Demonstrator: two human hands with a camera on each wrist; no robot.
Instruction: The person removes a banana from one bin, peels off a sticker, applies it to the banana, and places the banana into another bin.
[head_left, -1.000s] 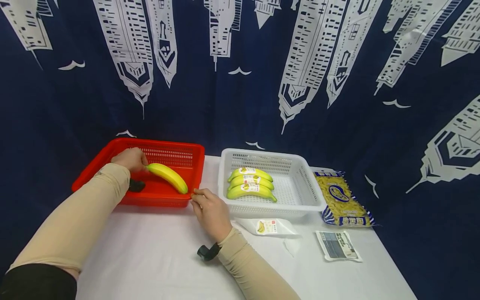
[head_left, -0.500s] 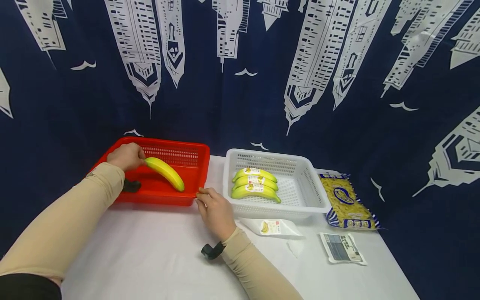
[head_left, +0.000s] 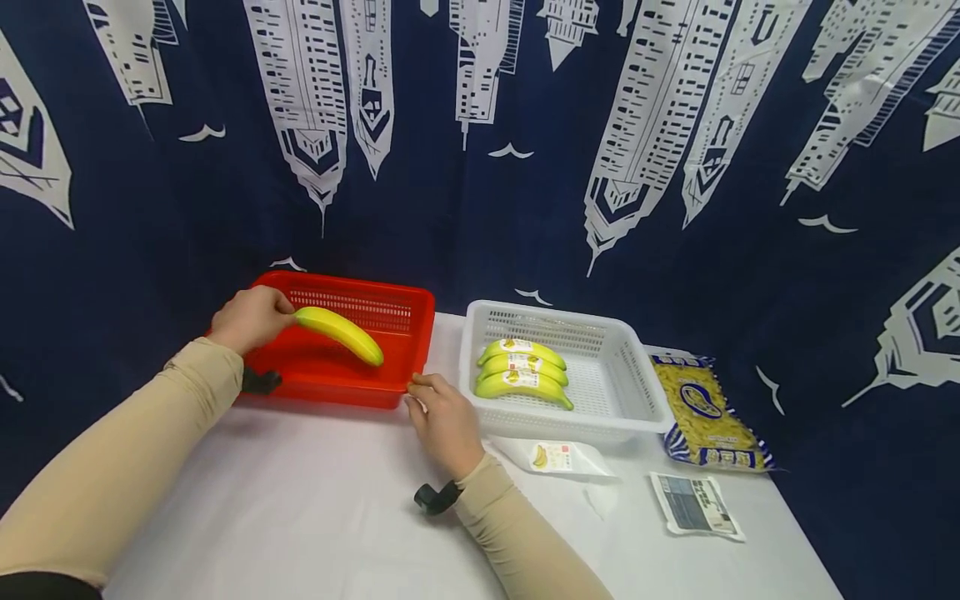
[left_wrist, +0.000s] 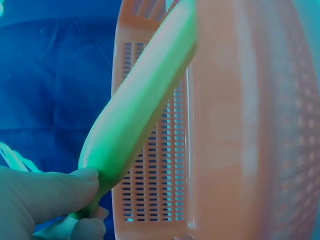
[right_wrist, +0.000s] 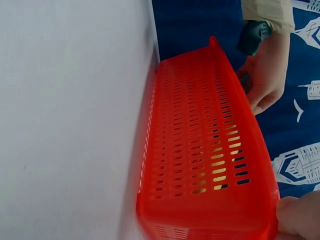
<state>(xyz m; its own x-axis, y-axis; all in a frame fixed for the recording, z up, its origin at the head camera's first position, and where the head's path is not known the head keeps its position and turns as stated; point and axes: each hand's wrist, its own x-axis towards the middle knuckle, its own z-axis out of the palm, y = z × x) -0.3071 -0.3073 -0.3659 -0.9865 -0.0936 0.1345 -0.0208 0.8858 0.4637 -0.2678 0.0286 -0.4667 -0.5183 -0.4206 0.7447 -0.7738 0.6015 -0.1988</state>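
My left hand (head_left: 252, 319) pinches a yellow-green banana (head_left: 341, 332) by its stem end, over the red basket (head_left: 322, 393). In the left wrist view the thumb and fingers close on the stem of the banana (left_wrist: 132, 110), whose far end slants away across the basket. At the basket's near right corner, the fingers of my right hand (head_left: 447, 427) grip the rim. The right wrist view shows that hand (right_wrist: 302, 215) on the corner of the red basket (right_wrist: 200, 130); yellow shows through the slots in its wall.
A white basket (head_left: 600, 379) with three labelled bananas (head_left: 523, 375) stands to the right. Beside it lies a yellow-and-blue bag of pasta-like pieces (head_left: 705, 408). In front are a white wrapper with a banana label (head_left: 555, 457) and a small grey-and-white packet (head_left: 696, 504).
My left hand has raised the banana a little within the basket. My right hand stays at the corner. The head view has turned slightly left.
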